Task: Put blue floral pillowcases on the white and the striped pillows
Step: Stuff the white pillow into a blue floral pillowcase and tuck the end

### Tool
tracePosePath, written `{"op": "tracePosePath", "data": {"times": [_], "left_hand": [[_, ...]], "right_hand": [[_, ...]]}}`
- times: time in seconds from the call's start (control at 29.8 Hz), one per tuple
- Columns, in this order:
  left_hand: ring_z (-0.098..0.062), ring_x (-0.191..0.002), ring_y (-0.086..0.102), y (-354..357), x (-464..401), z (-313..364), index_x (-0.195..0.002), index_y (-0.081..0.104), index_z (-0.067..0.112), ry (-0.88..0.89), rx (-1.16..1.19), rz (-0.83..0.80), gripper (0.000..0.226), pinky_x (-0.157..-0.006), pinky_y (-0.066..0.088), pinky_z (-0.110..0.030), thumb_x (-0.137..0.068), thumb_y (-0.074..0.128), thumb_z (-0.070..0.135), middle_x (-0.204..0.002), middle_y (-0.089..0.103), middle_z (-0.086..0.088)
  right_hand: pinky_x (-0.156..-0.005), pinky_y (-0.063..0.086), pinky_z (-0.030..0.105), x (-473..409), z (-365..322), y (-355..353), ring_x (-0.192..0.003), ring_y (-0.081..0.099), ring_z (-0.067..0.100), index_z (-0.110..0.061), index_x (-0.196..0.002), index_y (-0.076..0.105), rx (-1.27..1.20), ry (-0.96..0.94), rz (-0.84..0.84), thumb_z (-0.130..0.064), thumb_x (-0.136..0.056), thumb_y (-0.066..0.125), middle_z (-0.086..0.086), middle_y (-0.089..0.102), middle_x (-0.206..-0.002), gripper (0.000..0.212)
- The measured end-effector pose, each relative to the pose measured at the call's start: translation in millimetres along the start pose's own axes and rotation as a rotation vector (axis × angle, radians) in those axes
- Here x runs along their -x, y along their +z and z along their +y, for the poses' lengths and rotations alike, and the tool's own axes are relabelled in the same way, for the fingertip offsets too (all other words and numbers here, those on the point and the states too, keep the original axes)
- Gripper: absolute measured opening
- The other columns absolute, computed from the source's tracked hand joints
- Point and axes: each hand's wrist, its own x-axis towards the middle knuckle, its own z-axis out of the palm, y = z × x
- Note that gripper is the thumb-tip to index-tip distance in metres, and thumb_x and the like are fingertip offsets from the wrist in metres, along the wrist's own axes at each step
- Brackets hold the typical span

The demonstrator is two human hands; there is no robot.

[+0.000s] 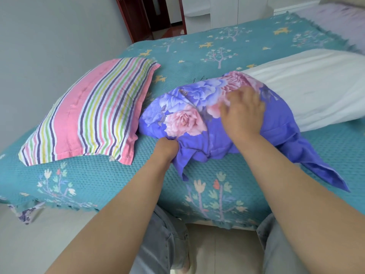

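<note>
With our left hand (166, 148) clenching the pillowcase (189, 113) hem and right hand (242, 112) gripping its top, the bunched cloth may snag on the white pillow (308, 86) beyond them.

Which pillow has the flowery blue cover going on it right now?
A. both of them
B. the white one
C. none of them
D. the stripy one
B: the blue floral pillowcase is bunched over one end of the white pillow, while the striped pillow lies bare beside it.
</note>
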Motion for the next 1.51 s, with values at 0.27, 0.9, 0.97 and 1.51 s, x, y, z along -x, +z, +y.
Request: {"op": "tracePosePath", "data": {"times": [0.27, 0.9, 0.97, 1.51], "left_hand": [[-0.032, -0.108, 0.058, -29, -6, 36, -0.108, 0.060, 0.002, 0.203, -0.119, 0.308, 0.024, -0.087, 0.043, -0.033, -0.092, 0.043, 0.005, -0.114, 0.063, -0.019], [-0.043, -0.115, 0.053, -67, -47, -2, -0.118, 0.057, -0.010, 0.115, -0.607, 0.254, 0.039, -0.095, 0.040, -0.040, -0.097, 0.049, 0.022, -0.121, 0.056, -0.033], [-0.043, -0.118, 0.050, -59, -47, -9, -0.121, 0.055, -0.010, 0.104, -0.577, 0.228, 0.039, -0.096, 0.038, -0.040, -0.098, 0.047, 0.020, -0.125, 0.053, -0.033], [-0.044, -0.109, 0.051, -58, -34, -44, -0.105, 0.054, -0.008, 0.143, -0.584, 0.293, 0.035, -0.088, 0.038, -0.042, -0.099, 0.043, 0.024, -0.115, 0.056, -0.032]], "right_hand": [[-0.074, 0.041, 0.037, -14, 53, -10, -0.097, 0.059, 0.036, -0.005, -0.099, 0.056, -0.393, 0.365, -0.307, -0.052, -0.088, 0.052, 0.016, 0.062, -0.096, 0.049], [-0.069, 0.037, 0.037, 0, 111, -33, -0.100, 0.055, 0.037, -0.006, -0.107, 0.058, -0.045, 0.344, -0.179, -0.035, -0.097, 0.044, 0.020, 0.056, -0.110, 0.034], [-0.076, 0.040, 0.041, -7, 108, -34, -0.107, 0.049, 0.037, -0.005, -0.112, 0.058, 0.018, 0.295, -0.128, -0.026, -0.093, 0.051, 0.019, 0.050, -0.116, 0.029], [-0.072, 0.036, 0.026, -15, 74, -43, -0.086, 0.054, 0.024, -0.012, -0.088, 0.063, -0.692, 0.374, 0.292, -0.029, -0.088, 0.056, 0.005, 0.058, -0.086, 0.019]]}}
